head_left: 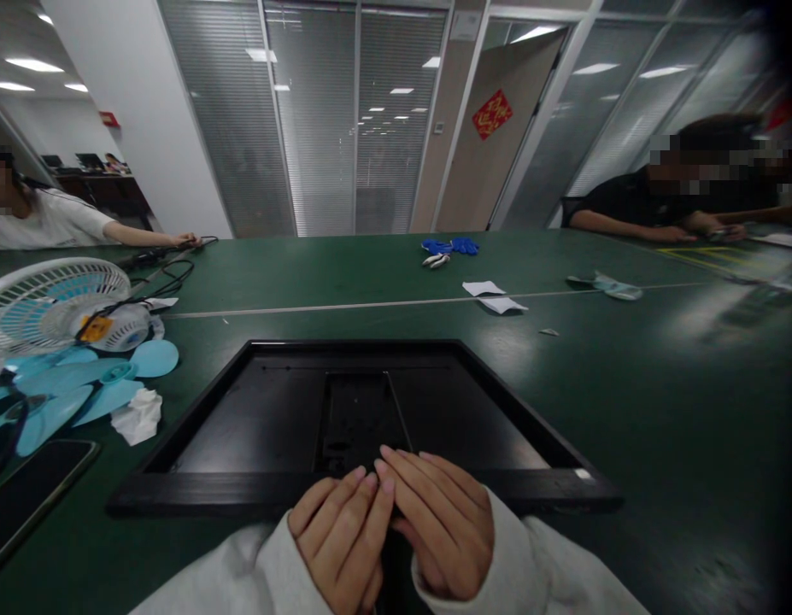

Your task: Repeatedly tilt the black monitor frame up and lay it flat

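This looks like an office doubling as a workshop; glass partitions (319, 128) with blinds line the far side, broken by a door (467, 171) with a red diamond sign (492, 114); ceiling lights (33, 65) shine above distant monitors (90, 161); blue gloves (465, 246) and loose fan blades (155, 359) lie on a broad green worktable (319, 269).

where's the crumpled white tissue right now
In the head view, the crumpled white tissue lies on the left of the green table, between the light-blue fan blades and the black frame.
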`<state>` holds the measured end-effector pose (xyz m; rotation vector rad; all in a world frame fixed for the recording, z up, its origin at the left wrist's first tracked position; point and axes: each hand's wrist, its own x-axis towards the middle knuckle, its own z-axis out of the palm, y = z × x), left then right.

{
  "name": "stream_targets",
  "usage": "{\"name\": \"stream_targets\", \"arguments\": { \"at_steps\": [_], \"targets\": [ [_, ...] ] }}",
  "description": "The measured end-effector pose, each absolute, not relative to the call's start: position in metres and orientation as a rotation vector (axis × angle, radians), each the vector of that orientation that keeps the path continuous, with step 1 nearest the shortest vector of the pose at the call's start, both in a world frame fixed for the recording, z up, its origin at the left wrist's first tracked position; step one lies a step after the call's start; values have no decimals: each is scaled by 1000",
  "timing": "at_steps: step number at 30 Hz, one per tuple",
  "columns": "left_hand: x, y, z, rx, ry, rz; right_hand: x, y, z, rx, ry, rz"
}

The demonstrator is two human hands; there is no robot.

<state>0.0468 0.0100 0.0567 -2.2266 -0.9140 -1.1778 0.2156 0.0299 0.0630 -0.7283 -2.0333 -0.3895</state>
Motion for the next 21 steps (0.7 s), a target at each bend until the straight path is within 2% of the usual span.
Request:
{"name": "stream_targets", "arguments": {
  "at_steps": [11,16,21],
  "targets": [
    [45,-7,102,-2249,-966,-1035,220,17,76,-910,-2072,-325],
    [7,-23,112,-2163,-1201,-789,260,8,100,-975,-2222,-510],
    [-3,-33,109,-2058,-1216,-609,284,2,107,-923,-2312,-668]
  ]
}}
